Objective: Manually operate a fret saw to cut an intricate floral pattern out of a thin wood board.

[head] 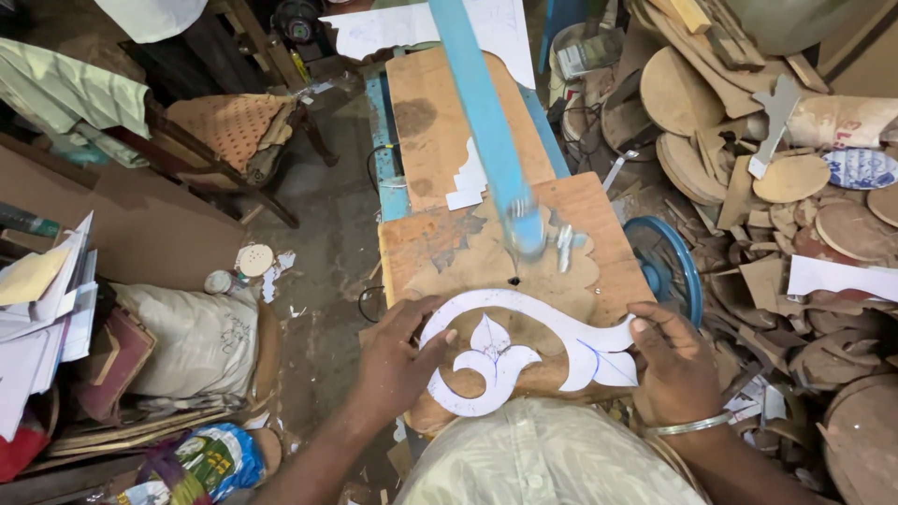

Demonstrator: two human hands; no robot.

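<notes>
Currently the left hand (pixel 398 360) and right hand (pixel 672 360) are gripping opposite ends of the white scroll-shaped cutout (pixel 524 351), which is lying flat on the wooden saw table (pixel 421 248) just before the blade (pixel 514 262); judging by that, a slip could be dragging fingers close.

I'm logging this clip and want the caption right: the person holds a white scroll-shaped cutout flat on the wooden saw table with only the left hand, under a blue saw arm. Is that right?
Not quite: both hands hold it. In the head view the left hand grips the white scroll-shaped cutout at its left curl and the right hand pins its right end. The rest stands: it lies flat on the wooden saw table, under the blue saw arm.
</notes>
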